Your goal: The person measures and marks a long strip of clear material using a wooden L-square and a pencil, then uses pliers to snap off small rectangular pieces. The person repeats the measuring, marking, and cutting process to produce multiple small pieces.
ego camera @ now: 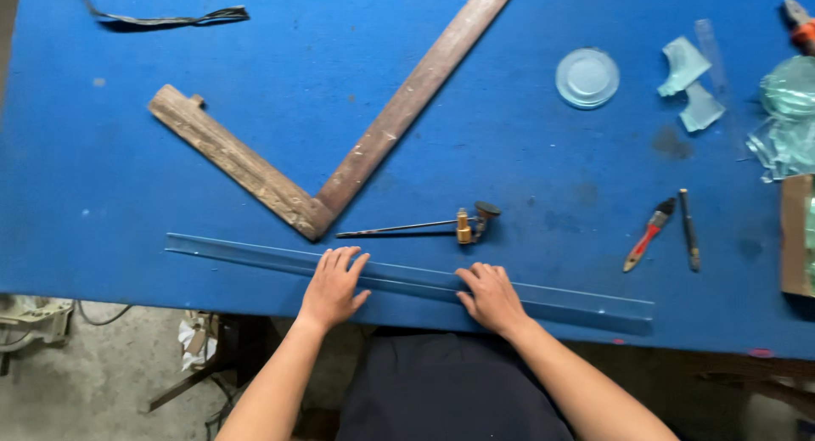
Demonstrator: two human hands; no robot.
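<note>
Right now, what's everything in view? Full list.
glass strip: 1, clear, along table's near edge, under both hands
wooden square: 1, brown, L-shaped, table centre-left
glass cutter: 1, metal and brass, just beyond strip
brush: 1, red handle, right
pencil-like tool: 1, dark, beside brush
glass disc: 1, clear, upper right
glass shards: several, pale green, far right
strap: 1, black, top left
table: 1, blue
left hand: flat on strip
right hand: flat on strip
</note>
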